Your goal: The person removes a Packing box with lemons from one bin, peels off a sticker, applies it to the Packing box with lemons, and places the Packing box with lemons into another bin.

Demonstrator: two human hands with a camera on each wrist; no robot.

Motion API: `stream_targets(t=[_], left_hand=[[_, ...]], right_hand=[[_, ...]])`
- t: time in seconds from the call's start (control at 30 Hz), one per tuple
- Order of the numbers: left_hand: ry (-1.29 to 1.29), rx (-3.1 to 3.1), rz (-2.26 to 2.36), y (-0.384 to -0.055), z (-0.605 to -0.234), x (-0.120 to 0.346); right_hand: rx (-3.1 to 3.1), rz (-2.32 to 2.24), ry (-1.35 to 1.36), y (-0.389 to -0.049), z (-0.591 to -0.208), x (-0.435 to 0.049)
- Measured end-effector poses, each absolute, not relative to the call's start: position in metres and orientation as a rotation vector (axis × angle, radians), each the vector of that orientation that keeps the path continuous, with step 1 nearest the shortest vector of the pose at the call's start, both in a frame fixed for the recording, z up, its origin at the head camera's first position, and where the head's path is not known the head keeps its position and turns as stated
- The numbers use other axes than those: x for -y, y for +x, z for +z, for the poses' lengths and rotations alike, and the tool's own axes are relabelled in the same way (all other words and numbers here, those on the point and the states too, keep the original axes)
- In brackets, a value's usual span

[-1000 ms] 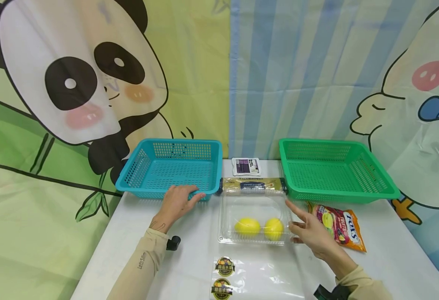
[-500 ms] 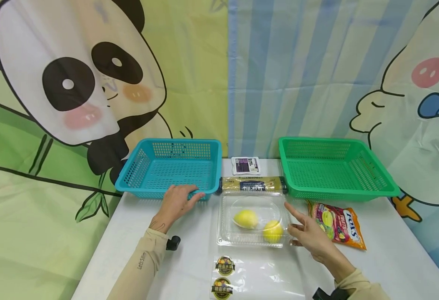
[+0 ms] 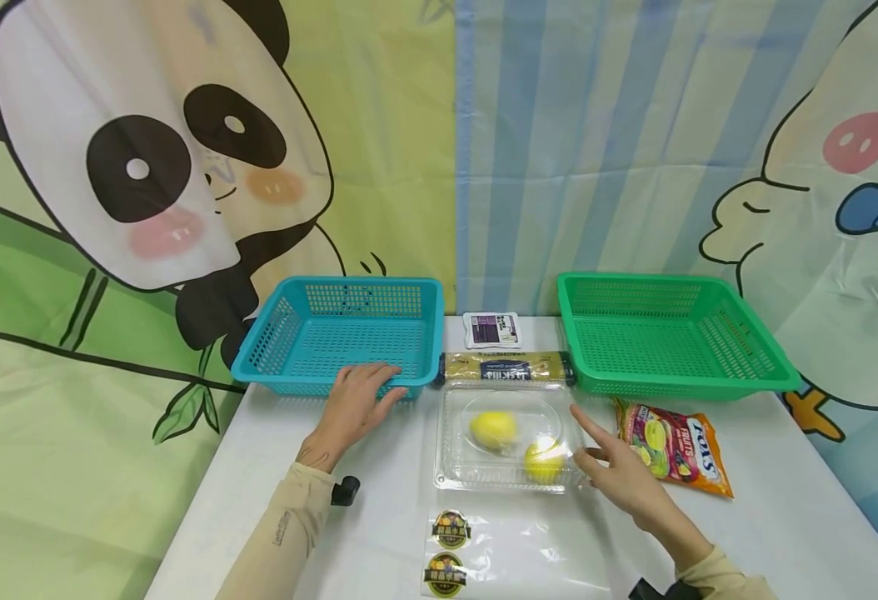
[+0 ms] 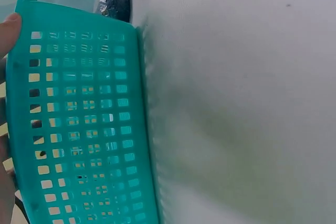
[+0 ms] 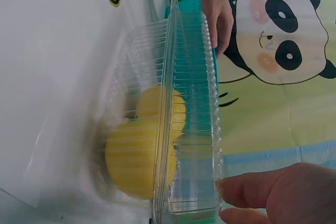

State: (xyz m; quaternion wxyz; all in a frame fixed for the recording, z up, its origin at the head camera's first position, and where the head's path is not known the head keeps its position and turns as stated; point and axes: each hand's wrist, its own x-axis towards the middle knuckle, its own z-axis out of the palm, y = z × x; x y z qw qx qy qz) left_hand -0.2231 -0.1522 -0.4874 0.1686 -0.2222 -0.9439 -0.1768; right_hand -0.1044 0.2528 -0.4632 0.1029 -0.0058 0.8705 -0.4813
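Note:
A clear plastic clamshell box [image 3: 450, 450] lies on the table in the middle of the head view, its lid down over the base. Inside are two yellow lemons [image 3: 493, 429], also visible through the ribbed side in the right wrist view. My right hand [image 3: 626, 475] is at the box's right side, index finger stretched out along it. In the right wrist view its fingertips [image 5: 233, 190] touch the lid's edge. My left hand [image 3: 352, 408] rests on the near rim of a blue perforated basket [image 4: 79, 103], fingers over the rim.
A green basket [image 3: 679, 387] stands at the back right, with a candy bag [image 3: 682, 450] in front. A spaghetti pack [image 3: 502, 367] and a small white packet [image 3: 491, 331] lie behind the box. Nearer is a clear sheet with round stickers [image 3: 450, 529].
Inside the box, the left lemon has rolled away from me, toward the back; the right one has shifted only slightly. The lid's raised oval shows more distinctly. Both hands have barely moved.

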Motion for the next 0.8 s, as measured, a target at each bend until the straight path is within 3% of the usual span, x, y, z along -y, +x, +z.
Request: stream_targets(t=[0.3, 0.57, 0.8], left_hand=[[-0.652, 2.539, -0.586, -0.195, -0.486, 0.155], [-0.656, 2.522, -0.681, -0.154, -0.491, 0.141], [-0.507, 2.712, -0.913, -0.119, -0.502, 0.123]], right_hand=[[-2.986, -1.426, 0.006, -0.098, -0.454, -0.249], [-3.117, -1.664, -0.498, -0.084, -0.452, -0.224], [-2.914, -1.622, -0.593, -0.072, -0.464, -0.208]])
